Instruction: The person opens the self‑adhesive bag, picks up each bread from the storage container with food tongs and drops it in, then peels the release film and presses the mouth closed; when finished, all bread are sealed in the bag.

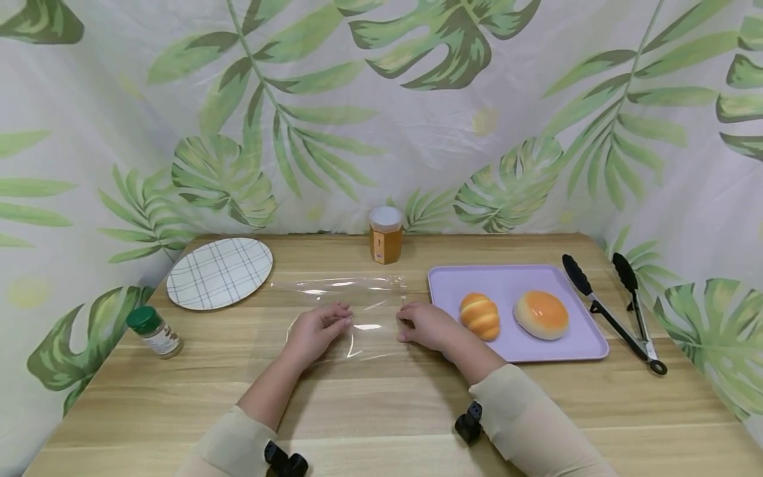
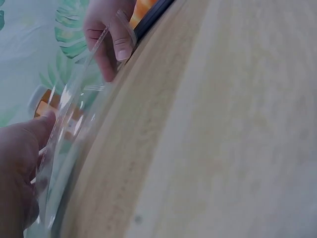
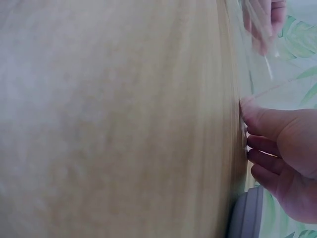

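A clear plastic bag [image 1: 367, 326], shiny and nearly see-through, lies spread over the wooden table in front of me. My left hand [image 1: 316, 332] pinches the bag toward its left side; in the left wrist view the thumb [image 2: 45, 124] is against the film and the other fingers are partly hidden. At the opposite side my right hand [image 1: 432, 326] pinches the bag's right edge between thumb and fingers. In the right wrist view the right thumb tip [image 3: 249, 110] meets the film close to the tabletop.
A purple tray [image 1: 507, 351] holds a croissant-shaped bread [image 1: 479, 317] and a round bun [image 1: 541, 315]. Black-tipped tongs [image 1: 620, 328] lie right of it. A honey jar [image 1: 385, 236] stands behind the bag. Leftward are a checked plate [image 1: 220, 273] and a green-capped shaker bottle [image 1: 156, 332].
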Demonstrator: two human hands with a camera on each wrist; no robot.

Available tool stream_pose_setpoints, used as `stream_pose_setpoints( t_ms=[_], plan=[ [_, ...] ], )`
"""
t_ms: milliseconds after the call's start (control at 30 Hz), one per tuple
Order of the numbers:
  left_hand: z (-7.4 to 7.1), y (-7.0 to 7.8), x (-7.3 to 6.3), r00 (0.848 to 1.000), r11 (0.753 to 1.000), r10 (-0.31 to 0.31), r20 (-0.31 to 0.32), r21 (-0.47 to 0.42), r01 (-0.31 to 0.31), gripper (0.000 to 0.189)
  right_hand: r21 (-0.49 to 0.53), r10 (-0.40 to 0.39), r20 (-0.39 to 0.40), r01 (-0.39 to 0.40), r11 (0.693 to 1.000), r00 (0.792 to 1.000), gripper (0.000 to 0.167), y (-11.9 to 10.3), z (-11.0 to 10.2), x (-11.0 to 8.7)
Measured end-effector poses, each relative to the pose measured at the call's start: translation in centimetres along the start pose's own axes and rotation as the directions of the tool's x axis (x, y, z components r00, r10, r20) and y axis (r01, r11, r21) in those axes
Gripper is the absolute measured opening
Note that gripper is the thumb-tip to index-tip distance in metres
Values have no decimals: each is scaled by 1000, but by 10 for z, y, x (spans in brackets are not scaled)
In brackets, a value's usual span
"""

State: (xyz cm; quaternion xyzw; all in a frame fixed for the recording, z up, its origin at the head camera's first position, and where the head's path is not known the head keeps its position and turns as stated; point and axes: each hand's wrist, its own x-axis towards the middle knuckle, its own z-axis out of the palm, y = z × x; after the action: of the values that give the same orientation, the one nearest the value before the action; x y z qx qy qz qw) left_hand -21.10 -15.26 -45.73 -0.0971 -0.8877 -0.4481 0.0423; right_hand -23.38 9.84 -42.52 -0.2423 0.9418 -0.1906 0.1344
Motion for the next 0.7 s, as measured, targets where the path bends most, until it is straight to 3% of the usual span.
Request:
stream_pose_setpoints(
  t_ms=[300,533,700],
  plan=[
    [-16,6,-5,996,984,-94,-2,-154,93,25,16,0,2,0,1000,1000,48,0,0,0],
    [-23,15,-8,998,982,-52,-46,-186,43,21,36,22,9,-23,999,1000,49,2,1,1],
    [-25,17,-9,998,985,-33,-62,-173,21,21,32,-8,-14,8,999,1000,49,2,-2,-1]
  ],
)
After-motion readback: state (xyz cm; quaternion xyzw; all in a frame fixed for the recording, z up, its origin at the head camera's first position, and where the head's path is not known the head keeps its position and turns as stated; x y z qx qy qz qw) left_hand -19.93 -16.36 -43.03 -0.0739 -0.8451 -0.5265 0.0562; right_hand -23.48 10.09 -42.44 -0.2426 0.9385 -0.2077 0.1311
